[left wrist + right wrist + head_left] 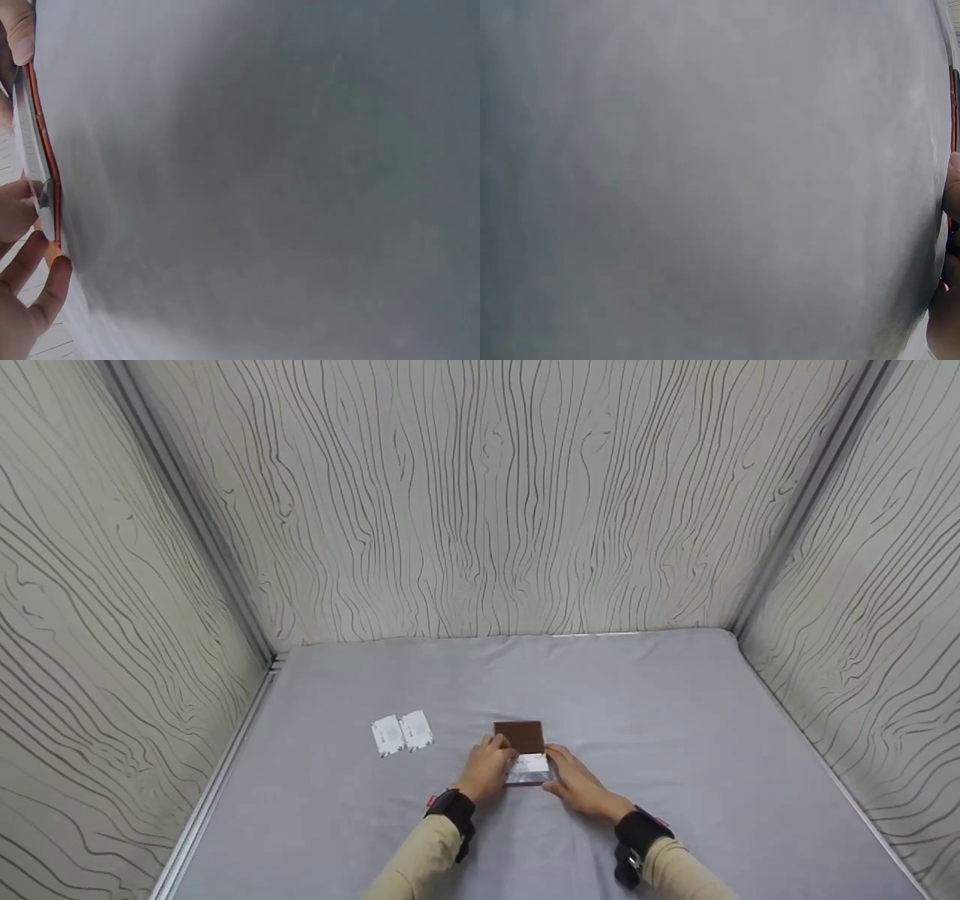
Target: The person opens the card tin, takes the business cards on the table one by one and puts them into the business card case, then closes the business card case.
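Note:
A brown card holder (519,735) lies unfolded on the grey cloth, its far flap bare. On its near half a white card (531,763) sits partly under a glossy clear pocket (527,778). My left hand (486,767) grips the left side, fingers bent over the card's edge; in the left wrist view its fingertips (58,277) meet the holder's brown corner. My right hand (583,787) holds the right side between the thumb in front and the fingers farther back. In the right wrist view only the holder's red-brown edge (952,112) and part of that hand show.
Two white printed cards (388,736) lie side by side on the cloth, left of the holder. Grey cloth (660,697) covers the table, with slight wrinkles. Wood-grain-patterned walls (480,510) enclose the back and both sides.

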Tool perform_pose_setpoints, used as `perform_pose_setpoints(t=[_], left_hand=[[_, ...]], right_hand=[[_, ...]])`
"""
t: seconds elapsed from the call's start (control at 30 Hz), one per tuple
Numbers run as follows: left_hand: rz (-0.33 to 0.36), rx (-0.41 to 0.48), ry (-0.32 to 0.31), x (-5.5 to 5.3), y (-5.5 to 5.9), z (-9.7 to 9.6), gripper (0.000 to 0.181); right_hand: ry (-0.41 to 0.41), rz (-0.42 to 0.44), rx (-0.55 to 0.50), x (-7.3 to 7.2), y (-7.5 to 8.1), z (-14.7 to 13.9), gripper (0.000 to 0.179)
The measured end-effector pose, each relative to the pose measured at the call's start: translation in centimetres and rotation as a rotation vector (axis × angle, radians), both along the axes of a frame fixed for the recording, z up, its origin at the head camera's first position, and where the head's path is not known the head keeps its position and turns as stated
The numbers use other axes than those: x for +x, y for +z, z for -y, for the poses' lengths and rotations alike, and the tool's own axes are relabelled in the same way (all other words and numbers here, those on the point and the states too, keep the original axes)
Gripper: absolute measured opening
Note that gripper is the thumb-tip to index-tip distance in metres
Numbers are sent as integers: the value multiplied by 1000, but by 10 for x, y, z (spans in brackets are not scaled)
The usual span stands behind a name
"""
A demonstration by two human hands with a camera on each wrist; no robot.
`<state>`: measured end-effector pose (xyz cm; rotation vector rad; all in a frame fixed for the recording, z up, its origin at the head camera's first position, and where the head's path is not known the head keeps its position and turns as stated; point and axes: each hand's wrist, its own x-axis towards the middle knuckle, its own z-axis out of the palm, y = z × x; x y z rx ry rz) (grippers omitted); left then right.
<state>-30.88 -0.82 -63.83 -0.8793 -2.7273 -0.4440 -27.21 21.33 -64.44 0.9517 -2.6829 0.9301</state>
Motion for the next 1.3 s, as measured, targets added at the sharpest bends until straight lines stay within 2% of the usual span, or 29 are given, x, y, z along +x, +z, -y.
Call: perform_pose_setpoints(t=[0.2, 0.33, 0.57, 0.73, 0.83, 0.93, 1.0, 1.07, 1.13, 1.3], left_hand=[[43, -39, 23, 3, 0, 0, 28], [24, -15, 19, 3, 1, 1, 28], [-30, 113, -22, 2, -2, 6, 25], [2, 237, -56, 1, -5, 12, 35], [-33, 286, -42, 0, -7, 17, 31], [-137, 309, 18, -3, -8, 24, 21], [-209, 320, 81, -5, -9, 30, 15], [-252, 317, 156, -7, -9, 37, 11], [-267, 305, 238, -9, -8, 45, 8], [-239, 245, 425, -14, -7, 67, 12]], right_hand=[[-15, 45, 12, 1, 0, 1, 57], [-14, 49, 10, 2, 2, 2, 57], [17, 3, 19, 3, 4, 1, 55], [8, 39, 34, 2, 4, 1, 56], [-1, 59, 35, 1, 2, 1, 56], [-3, 64, 30, 1, 1, 1, 56], [-5, 70, 23, 1, 1, 0, 56], [-8, 78, 16, 2, 1, 0, 56], [-13, 84, 14, 2, 2, -1, 56], [-24, 101, 28, 2, 3, -1, 56]])
